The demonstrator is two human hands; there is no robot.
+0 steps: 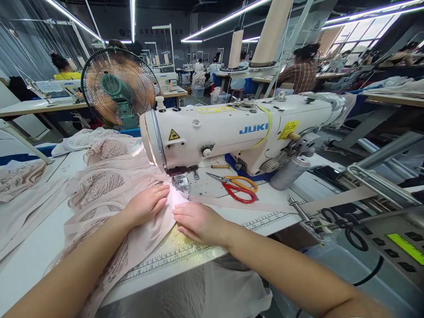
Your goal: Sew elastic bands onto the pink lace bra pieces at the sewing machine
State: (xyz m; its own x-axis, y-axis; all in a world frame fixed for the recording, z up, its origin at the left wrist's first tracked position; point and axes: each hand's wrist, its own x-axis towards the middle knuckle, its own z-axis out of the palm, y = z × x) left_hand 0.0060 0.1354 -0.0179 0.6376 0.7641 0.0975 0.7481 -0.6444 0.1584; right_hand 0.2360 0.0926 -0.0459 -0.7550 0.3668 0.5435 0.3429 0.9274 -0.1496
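Pale pink fabric (142,238) with lace parts lies under the needle area of a white sewing machine (212,132). On the left of the needle, my left hand (147,204) rests on this fabric with its fingers pressed together. My right hand (198,222) is at the fabric's right edge, just in front of the presser foot, its fingers curled over the cloth. A beige elastic band (245,204) runs from the needle area to the right. Scissors (240,187) with one orange and one red handle lie on the machine bed.
More lace pieces (102,183) lie on the table to the left. A large fan (119,88) stands behind them. At the right are a grey thread cone (291,172) and a metal band guide (308,216). Several people sit at machines in the background.
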